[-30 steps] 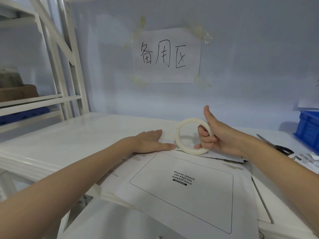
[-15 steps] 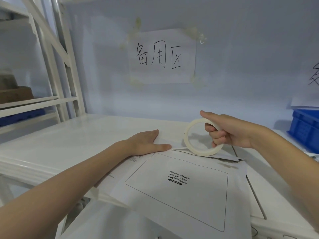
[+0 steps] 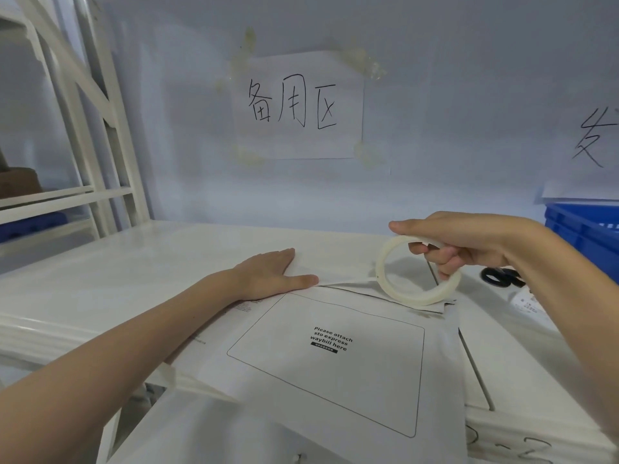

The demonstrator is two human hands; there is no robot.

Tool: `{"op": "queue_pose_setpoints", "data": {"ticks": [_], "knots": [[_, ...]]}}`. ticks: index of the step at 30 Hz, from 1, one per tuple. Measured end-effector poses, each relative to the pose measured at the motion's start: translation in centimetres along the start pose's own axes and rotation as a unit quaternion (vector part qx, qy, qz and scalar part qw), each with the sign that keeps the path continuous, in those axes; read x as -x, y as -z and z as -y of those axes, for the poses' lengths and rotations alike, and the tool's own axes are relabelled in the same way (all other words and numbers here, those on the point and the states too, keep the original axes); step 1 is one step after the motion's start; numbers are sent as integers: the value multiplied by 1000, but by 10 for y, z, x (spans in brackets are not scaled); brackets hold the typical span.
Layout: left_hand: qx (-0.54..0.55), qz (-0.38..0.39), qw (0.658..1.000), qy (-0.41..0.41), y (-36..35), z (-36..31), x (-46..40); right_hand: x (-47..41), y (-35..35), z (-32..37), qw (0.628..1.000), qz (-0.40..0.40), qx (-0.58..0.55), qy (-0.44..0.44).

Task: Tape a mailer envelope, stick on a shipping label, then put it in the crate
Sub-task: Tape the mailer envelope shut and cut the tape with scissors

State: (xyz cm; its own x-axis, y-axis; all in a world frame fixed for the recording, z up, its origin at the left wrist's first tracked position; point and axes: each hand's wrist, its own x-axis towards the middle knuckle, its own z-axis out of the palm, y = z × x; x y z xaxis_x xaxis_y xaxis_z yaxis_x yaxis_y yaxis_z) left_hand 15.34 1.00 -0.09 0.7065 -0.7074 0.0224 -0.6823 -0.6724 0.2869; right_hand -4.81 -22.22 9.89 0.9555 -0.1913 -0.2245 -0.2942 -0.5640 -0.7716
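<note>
Fingers, right hand (image 3: 469, 242): curled through the hole of the tape roll (image 3: 418, 272), thumb laid straight along the top of the ring; firm grip. The fingertips inside the ring are partly hidden by the roll's rim.
Fingers, left hand (image 3: 271, 274): straight and flat, pressed on the flap (image 3: 335, 277) of the mailer envelope (image 3: 335, 356) at its far left corner; nothing grasped.
Tape roll: pale, translucent, standing on edge and tilted, its lower rim touching the envelope's far right edge. A thin strip of tape (image 3: 358, 280) runs leftward from the roll along the flap seam toward the left thumb; where it ends under the hand cannot be made out.
Mailer envelope: white, lying flat on the white table (image 3: 134, 272), between the two forearms. Long axis runs from the near edge toward the wall, skewed slightly right; flap end points away from the person. Printed frame reads "Please attach sto express waybill here". Near end overhangs the table and is cut off by the picture's lower border. More white sheets lie beneath it, edges only visible.
Scissors (image 3: 500, 277): black handles showing, blades hidden behind the right wrist.
Blue crate (image 3: 582, 229): far right, cut off by the frame.
Wall sign (image 3: 298, 105): taped paper with handwritten characters.
Shelf rack (image 3: 83, 128): white, left side.
</note>
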Motion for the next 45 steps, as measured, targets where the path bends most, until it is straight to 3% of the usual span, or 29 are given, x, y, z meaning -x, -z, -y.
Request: {"op": "queue_pose_setpoints", "data": {"ticks": [18, 36, 45], "knots": [[-36, -5, 998, 43, 18, 22, 15, -11, -8, 1, 999, -16, -25, 38], [-27, 5, 998, 58, 24, 28, 12, -16, 3, -12, 990, 72, -101, 70], [10, 36, 996, 81, 23, 32, 10, -11, -1, -6, 996, 33, -59, 63]]}}
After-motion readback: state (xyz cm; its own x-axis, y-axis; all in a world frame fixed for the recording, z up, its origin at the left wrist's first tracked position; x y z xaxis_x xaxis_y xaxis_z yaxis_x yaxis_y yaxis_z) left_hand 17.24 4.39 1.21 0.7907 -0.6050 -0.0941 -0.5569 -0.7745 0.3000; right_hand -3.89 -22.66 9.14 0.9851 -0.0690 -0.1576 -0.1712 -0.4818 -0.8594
